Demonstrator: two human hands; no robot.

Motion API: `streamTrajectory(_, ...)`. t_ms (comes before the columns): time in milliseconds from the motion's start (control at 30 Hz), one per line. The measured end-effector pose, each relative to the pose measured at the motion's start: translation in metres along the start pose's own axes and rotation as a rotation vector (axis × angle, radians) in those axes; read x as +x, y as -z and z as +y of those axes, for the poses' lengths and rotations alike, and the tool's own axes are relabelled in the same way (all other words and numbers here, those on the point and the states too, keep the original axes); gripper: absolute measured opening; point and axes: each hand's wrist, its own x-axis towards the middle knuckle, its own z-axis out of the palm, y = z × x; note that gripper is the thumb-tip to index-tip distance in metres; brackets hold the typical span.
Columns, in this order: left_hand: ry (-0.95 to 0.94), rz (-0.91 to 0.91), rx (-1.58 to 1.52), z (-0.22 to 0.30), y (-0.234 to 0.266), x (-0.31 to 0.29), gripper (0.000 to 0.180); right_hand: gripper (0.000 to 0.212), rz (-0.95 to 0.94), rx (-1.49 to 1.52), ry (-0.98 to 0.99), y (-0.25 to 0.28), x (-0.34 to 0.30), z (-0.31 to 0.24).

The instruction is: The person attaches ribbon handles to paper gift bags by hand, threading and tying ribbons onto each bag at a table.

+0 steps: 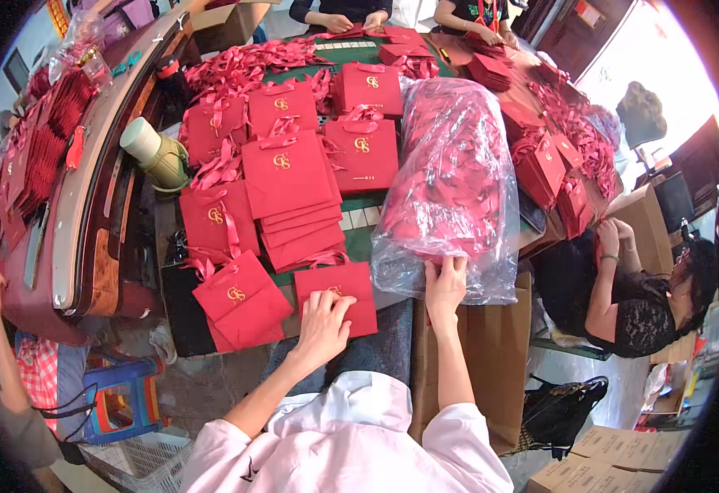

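A small red paper gift bag [362, 283] with a gold emblem lies at the near table edge. My left hand [325, 323] is over its front, fingers bent and closed against the paper. A large clear plastic bag [499, 222] packed with red ribbon-handled bags lies to the right. At its near end, my right hand [446, 287] has its fingers closed on the plastic; the fingertips are partly hidden. Left of my left hand lie a few red gift bags [253, 308], and beyond them rises a fanned stack of red gift bags [288, 177].
A green-and-cream jug [162, 160] stands left of the stacks. An open cardboard box [499, 361] is below the table at my right. Co-workers handle red bags across the table, and a person in black [639, 296] sits at the right. A blue stool [121, 403] stands lower left.
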Motion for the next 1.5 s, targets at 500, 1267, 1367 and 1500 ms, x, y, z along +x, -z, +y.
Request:
streamTrajectory(500, 0.123, 0.029, -0.34, 0.016, 0.015, 0.003, 0.026, 0.016, -0.108, 0.531, 0.263, 0.051, -0.039, -0.072)
streamTrajectory(1267, 0.566, 0.136, -1.432, 0.0, 0.002, 0.006, 0.016, 0.016, -0.467, 0.877, -0.015, 0.034, -0.072, -0.099)
streamTrajectory(1367, 0.529, 0.168, -1.217, 0.0, -0.004, 0.003, 0.015, 0.013, -0.68, 0.946, -0.205, 0.022, -0.074, -0.093)
streamTrajectory(1500, 0.491, 0.267, -1.25, 0.002, -0.006, 0.0, 0.016, 0.011, -0.707, 0.99, -0.254, 0.026, -0.067, -0.099)
